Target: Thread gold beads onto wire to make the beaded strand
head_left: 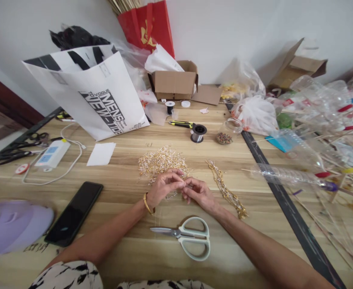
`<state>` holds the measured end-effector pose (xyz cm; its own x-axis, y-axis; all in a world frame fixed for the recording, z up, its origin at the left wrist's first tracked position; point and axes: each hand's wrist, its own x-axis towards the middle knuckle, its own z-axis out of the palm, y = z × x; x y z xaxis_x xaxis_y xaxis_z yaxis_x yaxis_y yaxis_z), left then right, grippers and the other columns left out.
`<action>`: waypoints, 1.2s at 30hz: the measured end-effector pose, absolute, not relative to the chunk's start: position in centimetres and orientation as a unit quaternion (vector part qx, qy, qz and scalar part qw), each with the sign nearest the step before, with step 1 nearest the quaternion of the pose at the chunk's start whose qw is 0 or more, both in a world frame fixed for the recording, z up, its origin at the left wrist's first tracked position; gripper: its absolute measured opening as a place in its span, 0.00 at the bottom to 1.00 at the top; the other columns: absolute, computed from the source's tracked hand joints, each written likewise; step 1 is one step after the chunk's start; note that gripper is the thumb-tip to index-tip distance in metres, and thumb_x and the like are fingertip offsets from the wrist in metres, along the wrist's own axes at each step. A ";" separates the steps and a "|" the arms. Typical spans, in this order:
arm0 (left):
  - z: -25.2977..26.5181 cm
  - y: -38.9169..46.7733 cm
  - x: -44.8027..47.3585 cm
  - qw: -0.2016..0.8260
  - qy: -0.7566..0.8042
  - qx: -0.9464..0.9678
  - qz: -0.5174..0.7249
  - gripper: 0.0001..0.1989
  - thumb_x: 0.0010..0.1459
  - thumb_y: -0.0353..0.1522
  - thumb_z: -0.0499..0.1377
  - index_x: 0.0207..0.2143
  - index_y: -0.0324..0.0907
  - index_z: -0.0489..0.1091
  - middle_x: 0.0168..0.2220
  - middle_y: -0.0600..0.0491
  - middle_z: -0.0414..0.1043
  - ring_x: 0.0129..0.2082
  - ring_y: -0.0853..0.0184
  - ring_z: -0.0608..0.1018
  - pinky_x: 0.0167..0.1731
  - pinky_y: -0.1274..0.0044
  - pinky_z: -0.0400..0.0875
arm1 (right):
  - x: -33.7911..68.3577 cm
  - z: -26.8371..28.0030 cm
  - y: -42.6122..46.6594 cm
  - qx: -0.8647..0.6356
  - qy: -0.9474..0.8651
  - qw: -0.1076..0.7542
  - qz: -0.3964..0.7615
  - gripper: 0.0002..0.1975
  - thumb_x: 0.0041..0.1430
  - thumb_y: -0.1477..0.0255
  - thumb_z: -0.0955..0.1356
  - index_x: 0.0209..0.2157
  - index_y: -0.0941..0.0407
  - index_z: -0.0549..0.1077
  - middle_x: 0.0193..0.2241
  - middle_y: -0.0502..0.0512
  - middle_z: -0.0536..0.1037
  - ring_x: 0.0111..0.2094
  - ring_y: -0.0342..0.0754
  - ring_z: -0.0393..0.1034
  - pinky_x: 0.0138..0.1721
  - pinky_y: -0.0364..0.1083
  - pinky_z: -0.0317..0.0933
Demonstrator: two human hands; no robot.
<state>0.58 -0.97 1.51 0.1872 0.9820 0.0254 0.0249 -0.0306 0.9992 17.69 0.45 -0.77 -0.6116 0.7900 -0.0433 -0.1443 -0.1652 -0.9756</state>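
My left hand and my right hand meet at the fingertips, both closed in a pinch. What they pinch is too small to make out. A short silvery beaded strand shows just under them, partly hidden by the fingers. Right behind my hands lies a loose heap of small gold and silver beads. Finished-looking gold and silver beaded strands lie bunched to the right. Closer to me, scissors with pale green handles rest on the wooden table, blades pointing left.
A black phone, white paper and a white power strip lie left. Behind are a wire spool, a utility knife, a bead jar, a white bag and a cardboard box. Plastic bottles crowd the right.
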 end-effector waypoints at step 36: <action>1.8 -0.3 -0.2 0.562 0.441 0.511 0.478 0.09 0.51 0.34 0.62 0.24 0.37 0.71 0.38 0.48 0.72 0.42 0.64 0.72 0.46 0.72 0.64 | 17.5 -1.3 0.5 -0.279 -0.515 0.311 0.748 0.15 0.49 0.67 0.73 0.36 0.58 0.69 0.24 0.48 0.73 0.20 0.38 0.67 0.20 0.38 0.64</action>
<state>-0.25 -0.26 1.82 0.1532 0.9882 -0.0069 -0.0874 0.0205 0.9960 17.46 0.47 -1.28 -0.6499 0.7537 -0.0974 -0.1785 -0.2759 -0.9445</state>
